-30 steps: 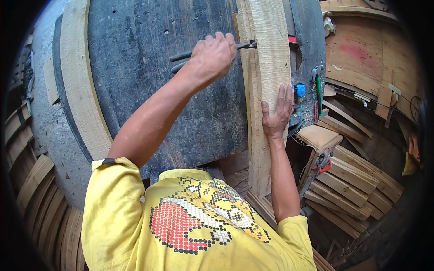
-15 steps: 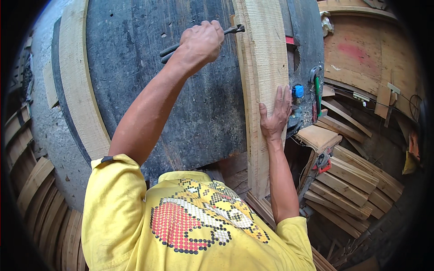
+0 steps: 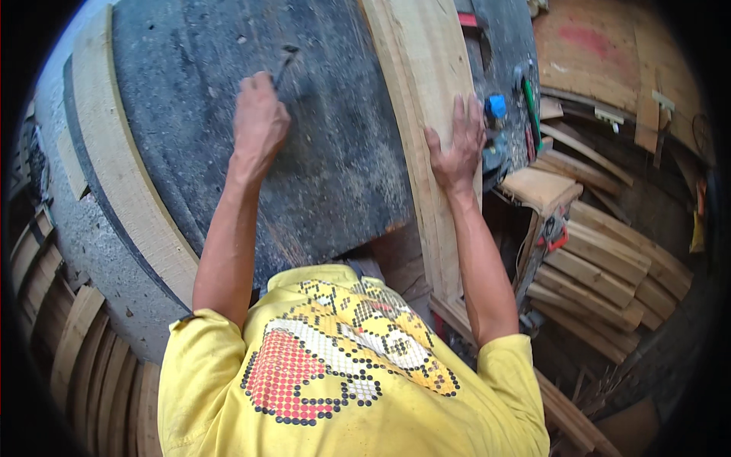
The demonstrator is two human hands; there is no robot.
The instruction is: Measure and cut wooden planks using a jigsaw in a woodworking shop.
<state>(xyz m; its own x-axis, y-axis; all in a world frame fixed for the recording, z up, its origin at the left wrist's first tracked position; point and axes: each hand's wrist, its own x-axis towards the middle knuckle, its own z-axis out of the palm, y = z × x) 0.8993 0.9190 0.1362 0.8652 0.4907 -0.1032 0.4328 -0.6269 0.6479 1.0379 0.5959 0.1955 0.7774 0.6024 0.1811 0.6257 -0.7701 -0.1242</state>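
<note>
My left hand point(image 3: 259, 118) is closed on dark pliers point(image 3: 287, 59), low over the dark tabletop point(image 3: 327, 152). The head of the pliers sticks out past my fingers, slightly blurred; the handles are hidden under the hand. My right hand point(image 3: 458, 148) lies flat, fingers stretched, on a long rough wooden board point(image 3: 411, 68). This board runs from the top of the view down past the tabletop's near edge.
Another long board point(image 3: 126, 145) lies along the left edge. Right of my right hand are a blue cap-like piece point(image 3: 496, 106) and a green-handled tool point(image 3: 531, 107). Stacked timber point(image 3: 594, 282) fills the lower right; more wooden strips point(image 3: 91, 365) stand lower left.
My left hand has moved left and away from the board, carrying the pliers over the dark tabletop. My right hand stays flat on the board. The whole view has shifted slightly.
</note>
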